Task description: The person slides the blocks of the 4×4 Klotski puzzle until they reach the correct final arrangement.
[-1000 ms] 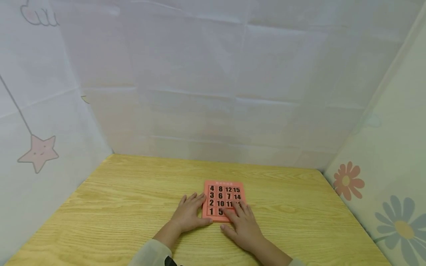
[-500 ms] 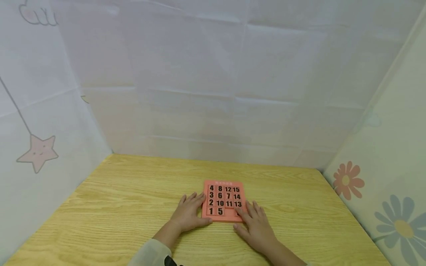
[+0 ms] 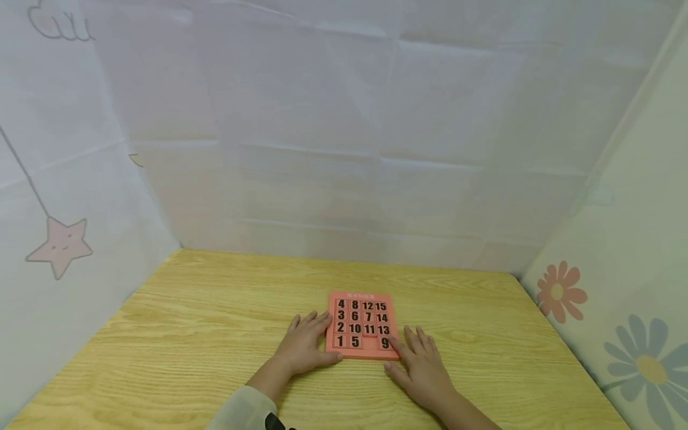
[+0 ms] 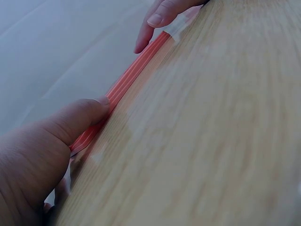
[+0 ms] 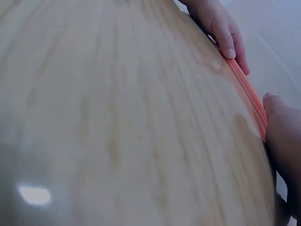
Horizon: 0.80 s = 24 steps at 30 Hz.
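A pink number slide puzzle (image 3: 361, 295) lies flat on the table, its black-numbered tiles facing up. In its bottom row, 1 and 5 sit at the left, a bare slot follows, and the 9 tile (image 3: 384, 343) is at the right corner. My left hand (image 3: 305, 346) holds the near left corner, thumb against the front edge and fingers along the left side. In the left wrist view that thumb presses the puzzle's ridged edge (image 4: 134, 75). With its fingers extended, my right hand (image 3: 423, 370) has the index fingertip at the right rim beside the 9.
The wood-grain table (image 3: 226, 298) extends around the puzzle. Pale cloth walls stand behind and at both sides; the right wall (image 3: 618, 286) has printed flowers, and the left one carries a pink star (image 3: 61, 246).
My right hand has moved right from over the lower tiles to the right rim. The 9 tile now shows in the bottom right corner, with a bare slot to its left. The left hand stays put.
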Each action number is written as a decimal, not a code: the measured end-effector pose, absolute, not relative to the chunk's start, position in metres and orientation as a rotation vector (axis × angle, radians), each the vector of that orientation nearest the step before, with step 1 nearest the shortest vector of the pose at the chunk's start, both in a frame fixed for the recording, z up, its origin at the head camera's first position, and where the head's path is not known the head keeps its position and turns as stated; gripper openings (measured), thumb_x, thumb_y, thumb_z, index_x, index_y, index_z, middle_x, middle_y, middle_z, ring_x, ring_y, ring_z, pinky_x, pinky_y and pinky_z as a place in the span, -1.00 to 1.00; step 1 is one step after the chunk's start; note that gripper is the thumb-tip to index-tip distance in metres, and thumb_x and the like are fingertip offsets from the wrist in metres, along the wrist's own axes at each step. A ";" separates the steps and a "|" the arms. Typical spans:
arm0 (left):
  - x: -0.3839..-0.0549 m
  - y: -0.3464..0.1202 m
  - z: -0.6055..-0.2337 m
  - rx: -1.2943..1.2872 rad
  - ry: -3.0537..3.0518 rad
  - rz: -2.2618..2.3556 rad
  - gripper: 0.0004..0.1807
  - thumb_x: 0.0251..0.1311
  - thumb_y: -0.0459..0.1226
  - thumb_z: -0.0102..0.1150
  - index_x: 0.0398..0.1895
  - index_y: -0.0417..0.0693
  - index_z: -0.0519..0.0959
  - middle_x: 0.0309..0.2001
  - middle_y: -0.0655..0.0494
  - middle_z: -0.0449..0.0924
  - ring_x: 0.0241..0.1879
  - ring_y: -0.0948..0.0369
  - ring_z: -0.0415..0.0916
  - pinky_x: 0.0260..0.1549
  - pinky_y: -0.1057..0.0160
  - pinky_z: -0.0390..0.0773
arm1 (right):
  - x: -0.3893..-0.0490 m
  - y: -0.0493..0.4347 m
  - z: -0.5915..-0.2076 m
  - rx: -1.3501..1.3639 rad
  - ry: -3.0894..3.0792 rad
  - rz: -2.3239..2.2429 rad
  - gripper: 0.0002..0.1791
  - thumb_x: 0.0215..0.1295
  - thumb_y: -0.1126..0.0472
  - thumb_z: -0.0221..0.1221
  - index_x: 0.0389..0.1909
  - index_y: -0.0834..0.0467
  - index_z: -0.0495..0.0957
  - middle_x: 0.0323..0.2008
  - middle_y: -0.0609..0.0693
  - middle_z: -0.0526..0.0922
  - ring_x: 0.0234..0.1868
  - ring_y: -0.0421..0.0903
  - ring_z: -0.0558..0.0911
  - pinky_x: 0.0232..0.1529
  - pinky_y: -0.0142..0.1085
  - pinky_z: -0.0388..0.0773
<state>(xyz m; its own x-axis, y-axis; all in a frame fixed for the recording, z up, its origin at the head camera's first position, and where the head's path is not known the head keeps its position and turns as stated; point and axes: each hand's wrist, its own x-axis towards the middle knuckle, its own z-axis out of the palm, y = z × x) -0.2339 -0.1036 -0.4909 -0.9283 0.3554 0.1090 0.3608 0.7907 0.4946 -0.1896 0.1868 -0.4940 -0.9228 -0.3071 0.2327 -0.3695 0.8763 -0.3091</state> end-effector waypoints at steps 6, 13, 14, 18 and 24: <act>-0.233 -0.103 -0.490 -0.583 -2.965 -0.822 0.04 0.00 0.32 0.25 0.46 -0.08 0.28 0.49 0.03 0.23 0.51 -0.10 0.04 0.49 -0.27 -0.19 | -0.190 0.183 -0.494 0.541 -2.882 0.549 -0.37 0.37 -0.28 0.02 0.36 -0.07 0.42 0.45 0.24 0.26 0.51 0.32 0.07 0.49 0.27 -0.09; -0.231 -0.103 -0.487 -0.591 -2.967 -0.851 0.03 0.00 0.31 0.26 0.45 -0.09 0.28 0.49 0.02 0.22 0.51 -0.11 0.03 0.49 -0.27 -0.19 | -0.191 0.175 -0.495 0.559 -2.895 0.555 -0.35 0.36 -0.31 0.00 0.36 -0.08 0.41 0.45 0.23 0.26 0.51 0.33 0.06 0.49 0.27 -0.08; -0.231 -0.103 -0.487 -0.593 -2.970 -0.852 0.03 0.01 0.31 0.26 0.46 -0.09 0.28 0.49 0.02 0.21 0.52 -0.11 0.03 0.49 -0.27 -0.20 | -0.191 0.174 -0.495 0.563 -2.896 0.556 -0.35 0.36 -0.31 0.00 0.36 -0.08 0.41 0.45 0.23 0.26 0.51 0.34 0.06 0.49 0.28 -0.08; -0.231 -0.103 -0.487 -0.587 -2.968 -0.858 0.03 0.01 0.31 0.26 0.46 -0.08 0.28 0.49 0.03 0.22 0.52 -0.11 0.03 0.49 -0.26 -0.20 | -0.190 0.171 -0.494 0.576 -2.894 0.546 -0.35 0.36 -0.32 -0.01 0.36 -0.08 0.42 0.45 0.21 0.27 0.51 0.33 0.07 0.49 0.27 -0.07; -0.231 -0.104 -0.487 -0.582 -2.958 -0.869 0.03 0.00 0.30 0.27 0.45 -0.08 0.28 0.49 0.03 0.23 0.52 -0.10 0.03 0.49 -0.26 -0.19 | -0.191 0.165 -0.493 0.606 -2.870 0.551 -0.35 0.35 -0.32 0.00 0.35 -0.09 0.42 0.43 0.22 0.30 0.50 0.35 0.10 0.48 0.28 -0.05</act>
